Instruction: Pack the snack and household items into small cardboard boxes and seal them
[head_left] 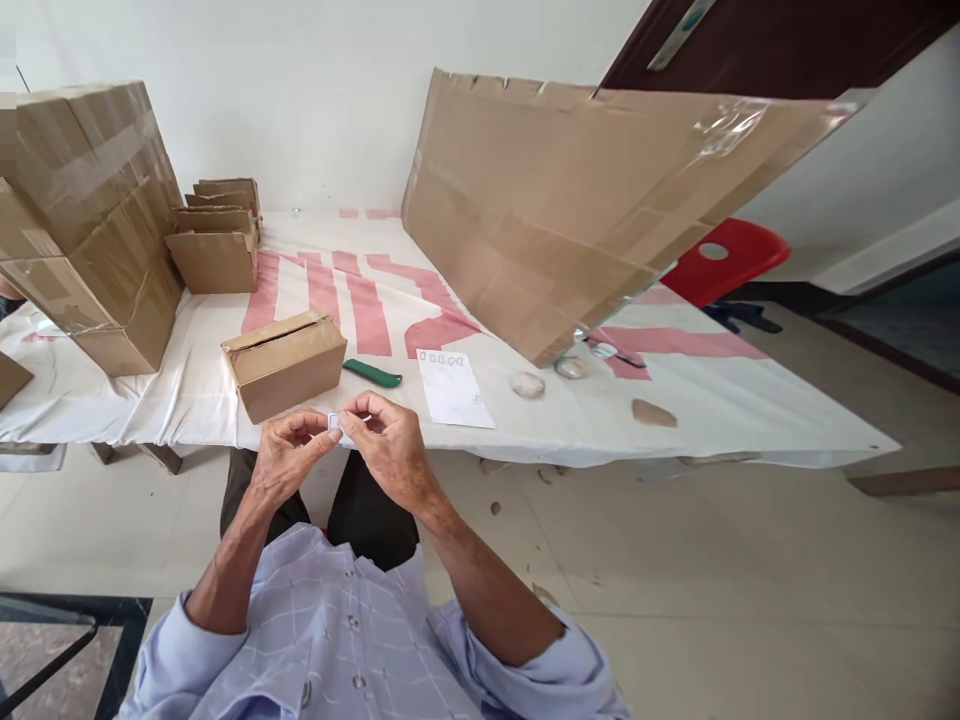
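Observation:
A small white label (334, 422) with a dark outline is pinched between the fingertips of my left hand (294, 450) and my right hand (391, 448). Both hands are closed on it, just off the table's front edge. Right behind them sits a closed brown cardboard box (289, 372) with a slit along its top. A green utility knife (373, 374) lies beside the box. Further right, a white sheet (454, 392) carries a row of several small outlined shapes near its far edge and one more at lower right.
Big taped boxes (97, 220) and some open small cartons (214, 240) stand at left. A large cardboard panel (555, 200) leans across the table (780, 410). Two tape rolls (527, 385), a brown scrap (654, 413) and a red chair (731, 260) are at right.

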